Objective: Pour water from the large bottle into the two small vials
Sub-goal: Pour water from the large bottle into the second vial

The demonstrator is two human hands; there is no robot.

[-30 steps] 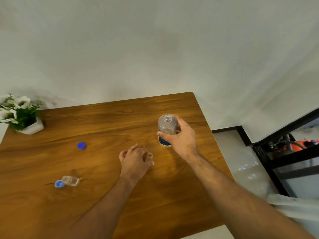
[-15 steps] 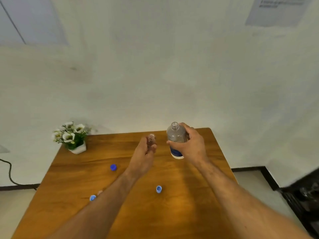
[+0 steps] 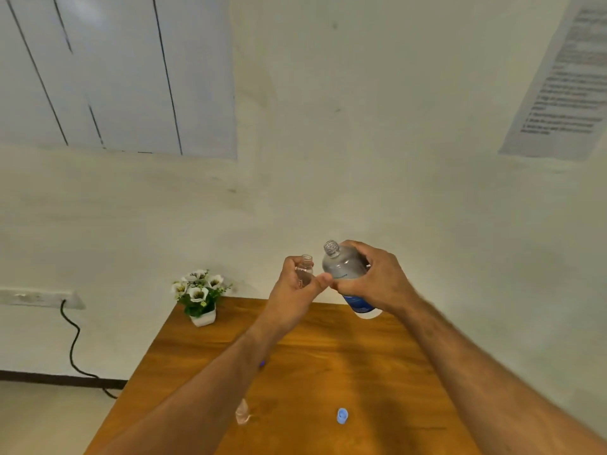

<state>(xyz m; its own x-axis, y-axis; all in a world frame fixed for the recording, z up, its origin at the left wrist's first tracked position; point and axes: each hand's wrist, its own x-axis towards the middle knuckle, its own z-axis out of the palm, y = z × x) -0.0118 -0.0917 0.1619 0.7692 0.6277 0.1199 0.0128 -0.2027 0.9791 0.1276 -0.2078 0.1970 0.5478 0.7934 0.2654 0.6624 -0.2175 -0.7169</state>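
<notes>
Both hands are raised above the far part of the wooden table (image 3: 328,372); the left hand (image 3: 292,290) is closed around a small clear vial (image 3: 304,270), pinched between thumb and fingers, its open neck standing upright above the knuckles; the right hand (image 3: 374,284) is wrapped around the body of the large bottle (image 3: 343,269), fingers over the far side and thumb toward the left hand; the bottle is uncapped and tilted, its threaded mouth leaning toward the vial and sitting slightly higher than the vial's rim; the two mouths are near each other but apart, and no stream of water can be made out between them; the thumbs of the two hands nearly meet, though whether they touch cannot be told; a blue label shows on the bottle's lower part below the right palm.

On the table, nearer the person, a second small vial (image 3: 242,415) shows partly behind the left forearm, too blurred to tell whether it stands or lies; a light blue cap (image 3: 342,416) rests to its right, well apart from it; a small patch of darker blue (image 3: 262,364) peeks out just beside the left forearm; a white pot of white flowers (image 3: 199,298) stands at the table's far left corner; a black cable (image 3: 74,346) hangs down the wall to the left.
</notes>
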